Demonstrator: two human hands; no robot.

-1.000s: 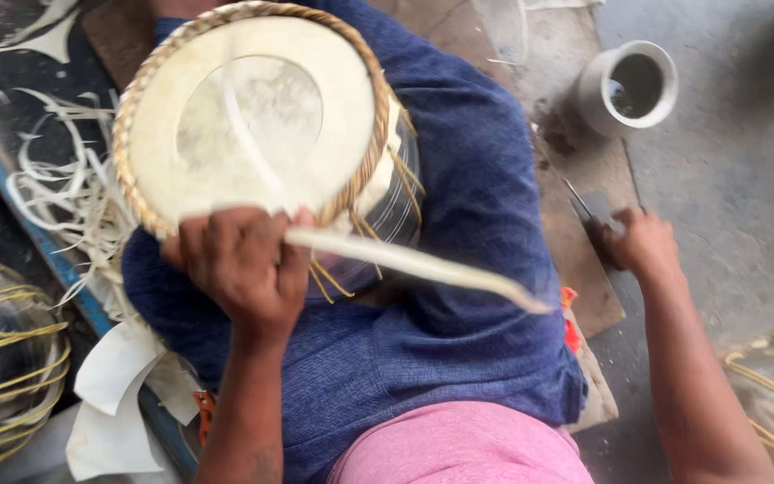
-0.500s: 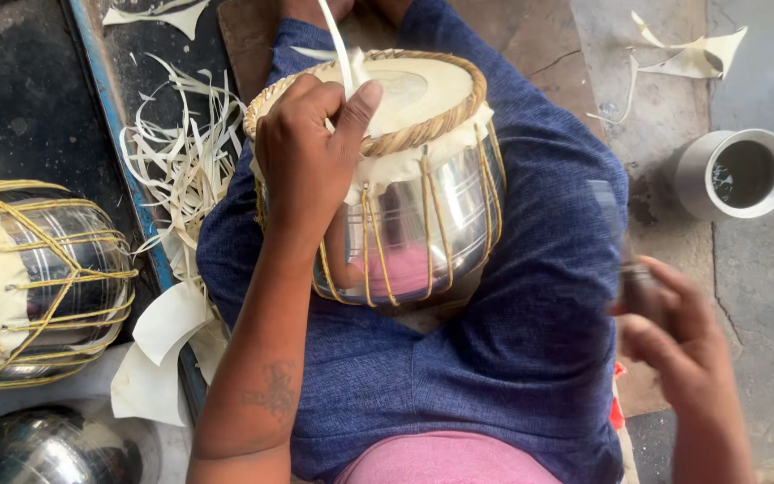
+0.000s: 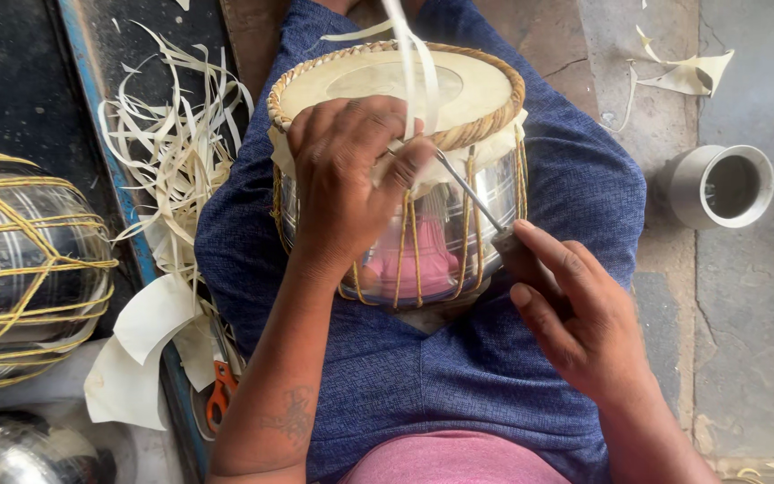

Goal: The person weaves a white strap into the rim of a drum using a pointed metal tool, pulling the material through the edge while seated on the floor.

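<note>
Left hand point(image 3: 351, 184) draped over the near rim of the drum point(image 3: 400, 179), fingers curled and closed on a pale flat strip point(image 3: 414, 67) that rises past the skin and out of the top of the view. Right hand point(image 3: 575, 314) lower and to the right, wrapped shut around the dark handle of a thin metal spike point(image 3: 468, 190); spike slanting up and left, tip reaching the woven rim just beside the left fingers, though whether under the lacing or only against it is hard to tell from here.

Drum upright in the lap, on blue cloth point(image 3: 459, 376): shiny metal body, cream skin on top, braided ring round the edge, yellowish straps running down the sides.

To the left, a loose heap of pale shavings point(image 3: 176, 152) on the dark board, with larger cream offcuts point(image 3: 150, 318) nearer. Orange-handled scissors point(image 3: 219, 394) just below those. A second laced metal drum point(image 3: 24, 269) at the far left edge, another shiny shell point(image 3: 20, 448) in the bottom corner. On the right, well apart from the hands, a grey cup point(image 3: 718, 186) on its side on the concrete floor, and a curled scrap point(image 3: 683, 72) above it.
</note>
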